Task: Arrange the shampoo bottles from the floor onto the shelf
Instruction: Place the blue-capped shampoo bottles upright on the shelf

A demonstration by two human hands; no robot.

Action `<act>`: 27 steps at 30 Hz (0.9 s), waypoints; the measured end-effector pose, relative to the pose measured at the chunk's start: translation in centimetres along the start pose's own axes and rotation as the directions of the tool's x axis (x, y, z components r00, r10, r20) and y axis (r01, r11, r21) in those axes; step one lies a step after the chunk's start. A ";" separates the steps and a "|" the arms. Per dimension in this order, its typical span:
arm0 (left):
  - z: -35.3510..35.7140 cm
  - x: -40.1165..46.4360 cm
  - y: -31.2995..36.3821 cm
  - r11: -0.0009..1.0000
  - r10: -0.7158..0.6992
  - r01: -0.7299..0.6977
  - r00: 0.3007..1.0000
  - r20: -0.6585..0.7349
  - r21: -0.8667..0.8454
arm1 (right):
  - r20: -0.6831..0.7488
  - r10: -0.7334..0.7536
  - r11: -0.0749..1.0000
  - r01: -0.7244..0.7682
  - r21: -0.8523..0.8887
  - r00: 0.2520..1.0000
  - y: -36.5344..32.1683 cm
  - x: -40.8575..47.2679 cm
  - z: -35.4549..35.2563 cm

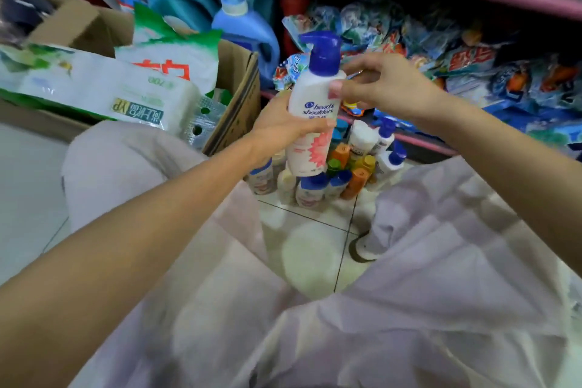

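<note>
One pump bottle up, both hands on it.
Left hand grasps its middle; right hand pinches its shoulder.

Readable text, placed relative to the white pump bottle:

- On the white pump bottle itself: "head & shoulders" in blue, logo mark above the words; a smaller line beneath is too blurred to read.
- Left of it, green-and-white pack on the cardboard box: "VP", seen upside down, beside characters too blurred to read.
- Behind that pack, white bag: large red characters, and "700", inverted.
- Right of the bottle, shelf sachets: red-and-white characters, unreadable.
</note>
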State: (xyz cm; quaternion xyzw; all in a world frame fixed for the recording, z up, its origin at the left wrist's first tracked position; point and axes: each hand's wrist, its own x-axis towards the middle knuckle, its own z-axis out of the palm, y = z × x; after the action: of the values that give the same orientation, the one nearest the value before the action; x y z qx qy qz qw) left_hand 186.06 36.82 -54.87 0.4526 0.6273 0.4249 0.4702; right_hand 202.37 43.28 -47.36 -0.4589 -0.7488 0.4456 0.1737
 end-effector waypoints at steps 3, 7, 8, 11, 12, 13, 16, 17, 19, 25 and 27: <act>-3.1 1.3 0.2 0.998 -0.014 0.009 0.996 -0.088 -0.056 | 0.077 0.036 0.999 -0.034 -0.039 0.996 1.0 1.7 1.7; -7.8 3.4 -0.4 0.993 -0.061 0.040 0.977 -0.205 -0.110 | 0.164 0.067 0.988 -0.042 -0.151 0.984 3.0 4.4 4.8; -8.8 3.9 -0.6 0.993 -0.072 0.050 0.974 -0.215 -0.107 | 0.161 0.077 0.980 -0.045 -0.193 0.984 3.6 5.2 5.1; -10.7 5.1 -1.3 0.993 -0.093 0.074 0.969 -0.231 -0.090 | 0.054 0.159 0.929 -0.131 -0.346 0.986 6.9 7.1 4.2; -10.9 5.6 -1.6 0.992 -0.101 0.080 0.965 -0.242 -0.093 | -0.001 0.211 0.893 -0.193 -0.407 0.977 8.5 7.7 3.4; -10.8 6.0 -1.9 0.992 -0.106 0.084 0.960 -0.258 -0.097 | -0.052 0.283 0.844 -0.274 -0.460 0.958 10.3 8.1 2.4; -9.6 7.6 -2.3 0.988 -0.124 0.090 0.947 -0.295 -0.127 | -0.172 0.520 0.641 -0.515 -0.569 0.837 15.5 8.5 0.0; -9.2 8.2 -2.5 0.985 -0.140 0.102 0.946 -0.292 -0.143 | -0.180 0.570 0.587 -0.551 -0.593 0.802 17.0 8.4 -0.4; -8.4 9.1 -2.7 0.976 -0.178 0.135 0.946 -0.270 -0.170 | -0.171 0.623 0.529 -0.572 -0.626 0.763 19.6 8.2 -0.5; -6.5 10.6 -2.4 0.956 -0.228 0.184 0.957 -0.181 -0.227 | -0.185 0.709 0.497 -0.669 -0.553 0.680 24.3 8.2 0.8; -5.9 10.8 -2.3 0.950 -0.243 0.200 0.956 -0.165 -0.239 | -0.222 0.709 0.489 -0.693 -0.530 0.669 25.3 8.4 0.9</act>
State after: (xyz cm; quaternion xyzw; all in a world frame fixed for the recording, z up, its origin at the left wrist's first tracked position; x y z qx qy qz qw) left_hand 178.29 46.09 -58.17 0.2811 0.6662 0.4774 0.4993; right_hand 210.91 54.54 -70.00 -0.7466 -0.5958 0.2358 -0.1793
